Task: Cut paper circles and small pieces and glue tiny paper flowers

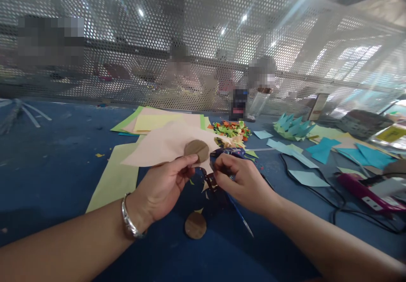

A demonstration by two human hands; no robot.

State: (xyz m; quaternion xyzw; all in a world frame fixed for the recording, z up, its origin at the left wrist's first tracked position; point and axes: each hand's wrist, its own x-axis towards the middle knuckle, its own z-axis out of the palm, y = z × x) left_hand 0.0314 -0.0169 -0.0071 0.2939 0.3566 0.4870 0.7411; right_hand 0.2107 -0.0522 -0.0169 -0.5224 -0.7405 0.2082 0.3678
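My left hand [163, 184] pinches a sheet of pale pink paper [158, 144] together with a round brown disc [196, 149], the thumb pressing on the disc's lower edge. At the paper's right edge my right hand [239, 180] is closed around dark scissors [209, 180], partly hidden by the fingers. A second brown disc [196, 225] lies flat on the blue table below the hands. Small paper scraps [205, 187] are scattered under the scissors. A thin blue pen-like stick [242, 218] lies beneath my right hand.
Stacked coloured paper [155, 121] lies behind the left hand, with a pale yellow-green sheet [114, 176] nearer. Behind the right hand is a heap of green and orange scraps [233, 130]. To the right are a blue paper flower [293, 125], a black cable [304, 189] and a magenta power strip [369, 193].
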